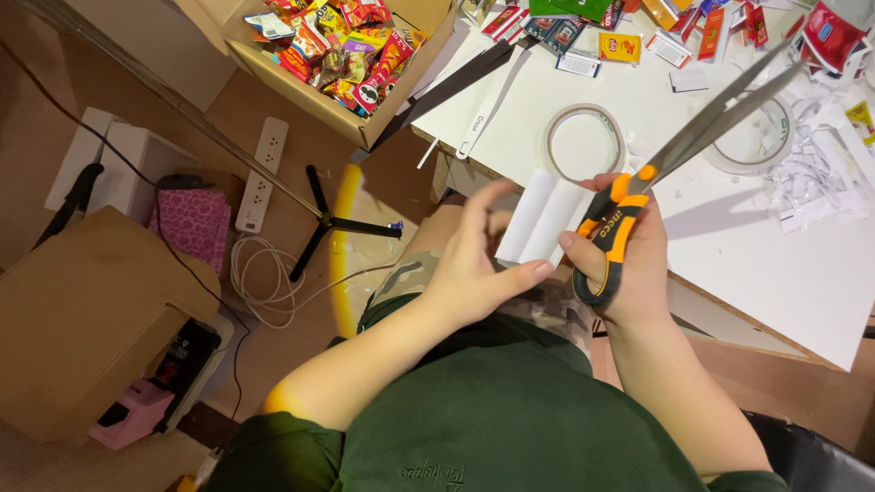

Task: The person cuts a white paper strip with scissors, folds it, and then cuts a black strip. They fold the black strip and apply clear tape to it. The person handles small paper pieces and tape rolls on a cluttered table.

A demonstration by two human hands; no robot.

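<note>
What I can't make out from up here

My left hand (474, 264) is motion-blurred and covers the lower part of the folded white paper strip (538, 214). My right hand (629, 260) hides the inner loops of the orange-and-black-handled scissors (670, 155), whose blade tips blur near the top edge. The open cardboard box of bright snack packets (351, 55) is cut off at the top, as is the white surface (747, 264) at the right. The small packets are too small to tell apart.
</note>
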